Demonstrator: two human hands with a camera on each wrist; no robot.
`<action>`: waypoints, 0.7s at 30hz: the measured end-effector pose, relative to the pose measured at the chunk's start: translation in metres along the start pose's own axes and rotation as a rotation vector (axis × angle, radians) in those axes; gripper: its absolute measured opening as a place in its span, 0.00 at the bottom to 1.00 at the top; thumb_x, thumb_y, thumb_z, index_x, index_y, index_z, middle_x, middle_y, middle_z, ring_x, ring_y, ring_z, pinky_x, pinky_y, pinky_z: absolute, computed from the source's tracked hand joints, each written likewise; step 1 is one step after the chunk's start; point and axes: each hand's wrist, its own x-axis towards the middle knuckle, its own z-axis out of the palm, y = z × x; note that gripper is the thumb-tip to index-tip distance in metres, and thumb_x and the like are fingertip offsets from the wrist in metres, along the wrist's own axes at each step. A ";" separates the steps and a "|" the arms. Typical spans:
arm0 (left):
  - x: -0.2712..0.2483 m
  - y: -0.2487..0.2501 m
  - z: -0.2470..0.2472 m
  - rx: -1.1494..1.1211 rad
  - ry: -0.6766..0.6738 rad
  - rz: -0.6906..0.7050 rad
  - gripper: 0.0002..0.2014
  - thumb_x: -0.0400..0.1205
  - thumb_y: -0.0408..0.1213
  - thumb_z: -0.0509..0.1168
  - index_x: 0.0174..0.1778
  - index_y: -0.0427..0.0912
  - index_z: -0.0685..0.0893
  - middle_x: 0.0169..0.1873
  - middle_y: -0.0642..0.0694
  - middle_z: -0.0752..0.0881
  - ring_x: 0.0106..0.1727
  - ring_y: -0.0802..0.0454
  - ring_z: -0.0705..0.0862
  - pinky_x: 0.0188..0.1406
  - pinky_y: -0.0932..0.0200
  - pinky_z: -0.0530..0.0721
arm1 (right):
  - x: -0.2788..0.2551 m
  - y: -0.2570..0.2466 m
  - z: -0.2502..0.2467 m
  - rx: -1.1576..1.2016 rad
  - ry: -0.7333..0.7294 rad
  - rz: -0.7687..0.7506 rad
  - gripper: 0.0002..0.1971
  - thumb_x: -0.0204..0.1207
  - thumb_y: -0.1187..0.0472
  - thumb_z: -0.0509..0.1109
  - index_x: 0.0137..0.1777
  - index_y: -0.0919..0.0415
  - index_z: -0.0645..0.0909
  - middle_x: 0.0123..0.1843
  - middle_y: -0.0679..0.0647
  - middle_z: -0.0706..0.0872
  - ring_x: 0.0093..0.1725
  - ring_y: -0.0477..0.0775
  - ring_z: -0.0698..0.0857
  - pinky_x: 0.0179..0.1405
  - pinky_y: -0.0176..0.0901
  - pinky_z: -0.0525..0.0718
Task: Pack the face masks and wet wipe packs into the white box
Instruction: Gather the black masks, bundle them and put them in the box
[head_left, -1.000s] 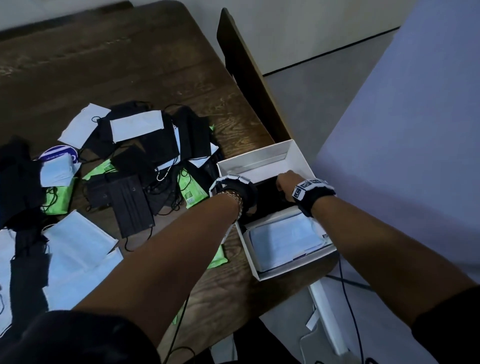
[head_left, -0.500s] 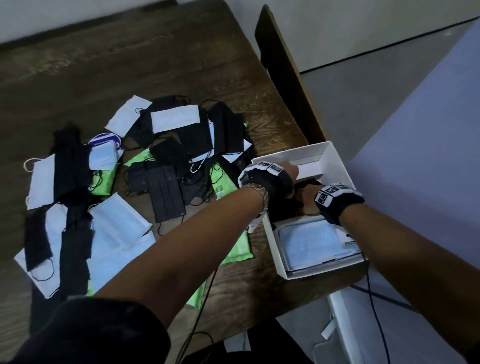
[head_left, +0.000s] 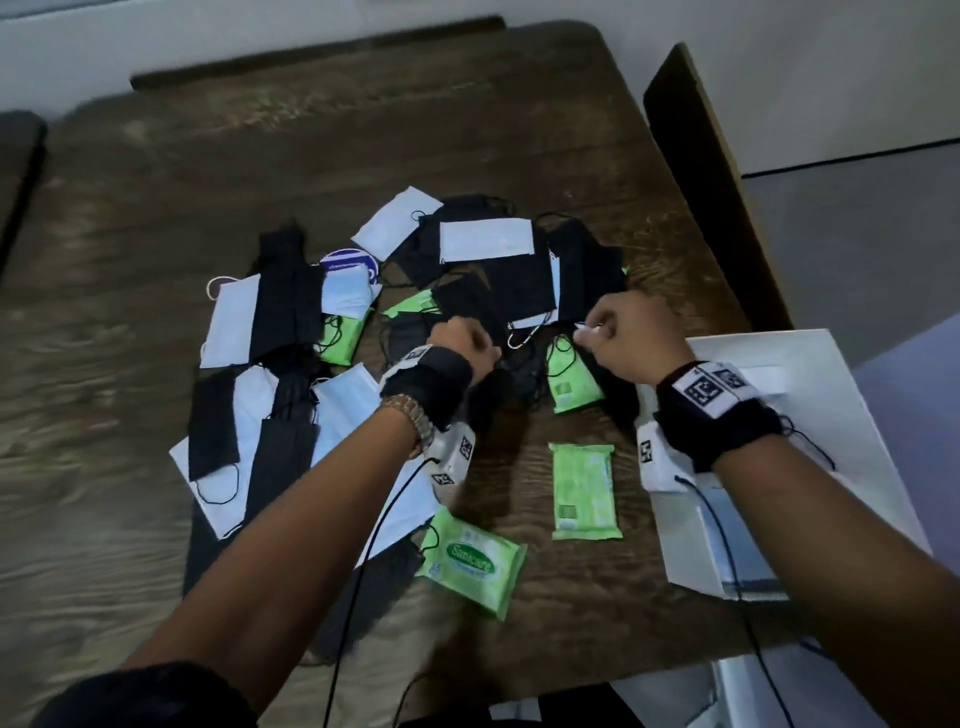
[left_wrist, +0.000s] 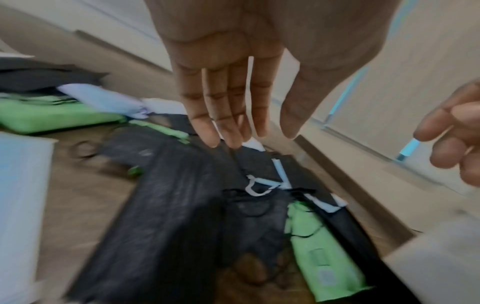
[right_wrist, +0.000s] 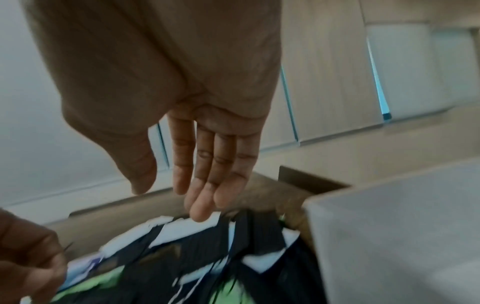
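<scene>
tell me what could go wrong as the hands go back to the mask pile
1. The ear loops are tangled among the black masks, so lifting one mask may drag others, or the wipe pack a loop lies over.
2. The white box sits at the table's right edge under the right forearm; a bump might push it off.
3. Both hands, left and right, are open and close together and could collide.

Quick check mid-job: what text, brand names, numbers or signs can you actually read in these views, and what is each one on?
"Sanicare": on the green wet wipe pack nearest the camera; the smaller print under it is unreadable.
Green wet wipe pack lying face down: small label patch, too small to read.
Round blue-and-white label under the masks: lettering too blurred to read.
Wristband markers: black-and-white square codes, no words.
Wrist views: too blurred, nothing legible.
</scene>
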 end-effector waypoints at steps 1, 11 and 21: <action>0.004 -0.021 -0.001 -0.011 -0.015 -0.046 0.07 0.74 0.45 0.74 0.39 0.49 0.84 0.42 0.46 0.88 0.46 0.49 0.86 0.47 0.64 0.79 | 0.005 -0.010 0.022 0.025 -0.043 -0.010 0.10 0.72 0.49 0.77 0.41 0.54 0.84 0.39 0.54 0.87 0.49 0.59 0.86 0.53 0.52 0.86; 0.027 -0.106 0.019 -0.244 -0.114 -0.218 0.08 0.75 0.45 0.74 0.44 0.48 0.84 0.44 0.49 0.86 0.48 0.50 0.84 0.49 0.63 0.77 | 0.045 -0.048 0.180 0.257 -0.160 0.115 0.16 0.72 0.55 0.80 0.56 0.61 0.84 0.51 0.57 0.89 0.52 0.57 0.88 0.60 0.48 0.84; 0.011 -0.115 0.029 -0.461 -0.011 -0.122 0.09 0.74 0.32 0.75 0.40 0.46 0.81 0.37 0.50 0.83 0.39 0.54 0.82 0.39 0.69 0.79 | 0.043 -0.047 0.207 0.515 -0.124 0.280 0.12 0.66 0.66 0.83 0.46 0.58 0.86 0.28 0.47 0.82 0.36 0.50 0.84 0.46 0.45 0.84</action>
